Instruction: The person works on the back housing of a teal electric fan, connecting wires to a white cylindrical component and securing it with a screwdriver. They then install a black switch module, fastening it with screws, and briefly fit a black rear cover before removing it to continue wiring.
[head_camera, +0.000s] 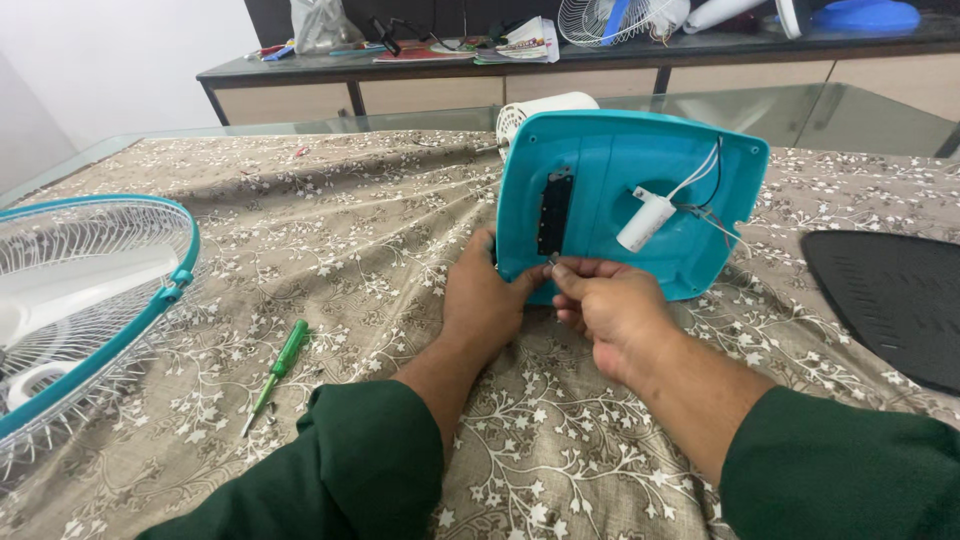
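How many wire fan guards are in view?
2: a teal-rimmed white wire fan guard lying on the patterned tablecloth at left, and a white wire guard on the back shelf. Others may be hidden.

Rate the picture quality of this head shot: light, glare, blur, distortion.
Head view: soft, even indoor light, only faint shadows under the left hand and right hand; pale reflections on the glass table edge; the turquoise fan base is sharp, the green screwdriver slightly soft; wide-angle stretching bends the fan grille and the sleeves at the frame's edges.

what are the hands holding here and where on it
The left hand grips the teal fan base at its lower left edge. The right hand pinches something small at that edge; too small to tell.
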